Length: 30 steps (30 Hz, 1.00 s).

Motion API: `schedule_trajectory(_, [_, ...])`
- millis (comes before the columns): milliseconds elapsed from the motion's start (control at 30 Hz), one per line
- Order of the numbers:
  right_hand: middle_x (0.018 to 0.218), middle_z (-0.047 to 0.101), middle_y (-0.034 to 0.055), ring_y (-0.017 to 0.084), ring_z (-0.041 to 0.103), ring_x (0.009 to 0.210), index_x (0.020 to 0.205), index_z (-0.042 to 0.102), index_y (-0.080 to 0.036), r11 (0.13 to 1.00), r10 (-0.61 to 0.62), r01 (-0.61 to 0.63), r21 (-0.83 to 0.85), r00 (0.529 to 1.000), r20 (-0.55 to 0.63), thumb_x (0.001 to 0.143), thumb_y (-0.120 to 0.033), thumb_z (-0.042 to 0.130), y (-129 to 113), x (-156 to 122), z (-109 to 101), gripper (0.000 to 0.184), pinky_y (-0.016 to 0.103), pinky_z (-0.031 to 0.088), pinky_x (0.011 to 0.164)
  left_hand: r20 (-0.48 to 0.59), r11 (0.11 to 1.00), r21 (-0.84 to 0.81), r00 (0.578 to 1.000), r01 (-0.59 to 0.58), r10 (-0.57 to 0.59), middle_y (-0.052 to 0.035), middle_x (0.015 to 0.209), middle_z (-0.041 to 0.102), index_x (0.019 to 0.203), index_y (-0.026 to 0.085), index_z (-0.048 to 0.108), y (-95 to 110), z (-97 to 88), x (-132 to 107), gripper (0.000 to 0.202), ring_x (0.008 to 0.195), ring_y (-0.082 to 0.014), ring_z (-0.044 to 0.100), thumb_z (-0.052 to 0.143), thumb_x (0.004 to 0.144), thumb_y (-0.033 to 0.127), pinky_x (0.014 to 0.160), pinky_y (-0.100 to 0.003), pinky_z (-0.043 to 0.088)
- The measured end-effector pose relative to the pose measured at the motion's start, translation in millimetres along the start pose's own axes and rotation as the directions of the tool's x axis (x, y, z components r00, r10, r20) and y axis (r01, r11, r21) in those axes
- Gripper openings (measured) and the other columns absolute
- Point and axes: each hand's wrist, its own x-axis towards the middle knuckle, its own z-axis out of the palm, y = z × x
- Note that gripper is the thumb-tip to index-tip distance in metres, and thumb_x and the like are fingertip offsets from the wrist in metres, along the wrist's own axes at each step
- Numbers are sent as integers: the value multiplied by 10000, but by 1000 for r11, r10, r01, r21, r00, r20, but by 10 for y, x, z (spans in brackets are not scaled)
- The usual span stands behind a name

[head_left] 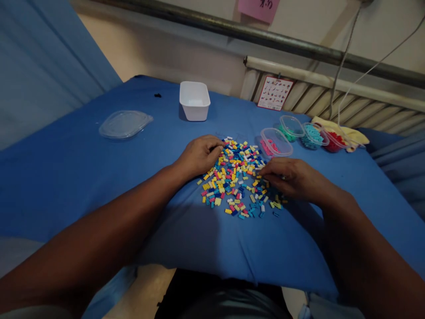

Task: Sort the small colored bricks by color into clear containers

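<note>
A heap of small coloured plastic bricks (237,177) in yellow, blue, pink and white lies on the blue cloth in front of me. My left hand (199,155) rests at the heap's upper left edge, its fingers curled down onto the bricks. On the heap's right side my right hand (292,177) has its fingers bunched together, touching the bricks. What, if anything, either hand holds is hidden under the fingers.
Clear tubs stand at the back right: one with pink bricks (276,142), one with green (290,127), one with light blue (313,135), one with red (335,141). A white tub (194,100) stands behind the heap, a clear lid (124,124) at the left. The blue-covered table (66,177) ends near my lap.
</note>
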Motion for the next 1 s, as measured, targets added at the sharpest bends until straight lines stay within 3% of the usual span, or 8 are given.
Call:
schedule_trajectory(200, [1085,824,74,205,759,974,1223,789,-222,996,-57,47,78,990,126,1105,-266,635,-177,47,53,199,331,558,879,-10,1000,6,1000,-14,14,-79,1172,812,1086,200,815,8,-1,1,281,1123,-247,762,561,1023,302,1044,-417,590])
schedule_trajectory(567, [939,799,41,197,690,778,1098,785,-228,988,157,-150,-46,936,314,1020,-222,640,-342,115,16,164,305,428,697,-17,1000,9,1000,-3,3,-67,1179,813,1093,209,812,-9,5,-4,265,1133,-243,761,572,1026,298,1059,-410,587])
schedule_trajectory(733, [917,745,37,192,643,792,1022,730,-209,989,146,-140,-42,959,244,949,-177,664,-324,92,39,103,308,403,702,-26,1000,-8,999,-23,23,-67,1168,815,1077,207,817,-12,9,-7,260,1121,-241,765,575,1026,287,1039,-409,592])
schedule_trajectory(867, [911,706,29,179,617,797,969,670,-206,995,59,-70,74,988,142,934,-133,657,-391,106,74,82,306,435,726,-28,1000,-10,999,-27,27,-71,1184,817,1097,204,821,-17,12,-4,259,1131,-246,765,585,1012,270,1048,-421,596])
schedule_trajectory(1000, [961,734,39,197,657,882,1030,678,-208,982,-54,36,186,995,89,951,-91,637,-557,178,180,147,325,496,818,-11,1000,-12,1000,-21,21,-77,1208,816,1098,201,823,-16,13,-6,268,1159,-252,759,575,1013,256,1070,-425,594])
